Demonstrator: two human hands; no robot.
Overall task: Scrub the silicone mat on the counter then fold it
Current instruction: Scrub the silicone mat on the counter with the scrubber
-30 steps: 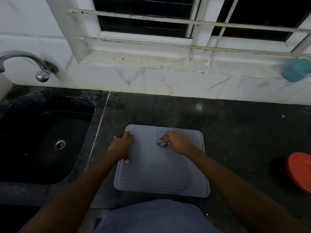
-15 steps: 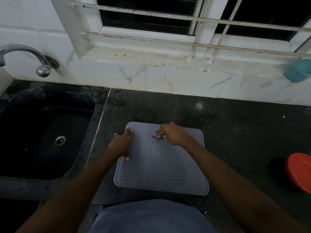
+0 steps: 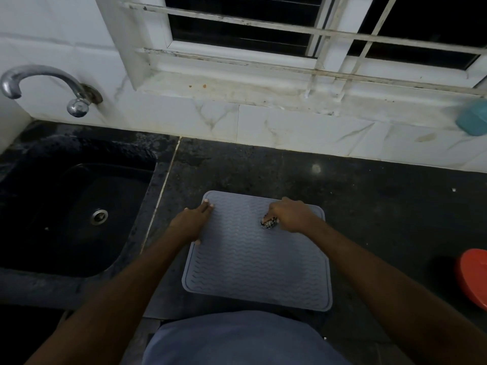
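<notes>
A grey silicone mat (image 3: 253, 262) with a wavy ribbed surface lies flat on the dark counter (image 3: 369, 206), near its front edge. My left hand (image 3: 191, 223) rests flat on the mat's left edge, fingers spread, pressing it down. My right hand (image 3: 292, 214) is over the far right part of the mat, closed on a small dark speckled scrubber (image 3: 269, 222) that touches the mat.
A black sink (image 3: 76, 214) with a steel drain sits left of the counter, under a chrome tap (image 3: 47, 85). A red bowl (image 3: 474, 277) is at the right edge. A teal object (image 3: 473, 117) sits on the tiled ledge below the barred window.
My right hand slid the scrubber left and away across the far part of the mat, then back to the right. My left hand stays on the mat's left edge.
</notes>
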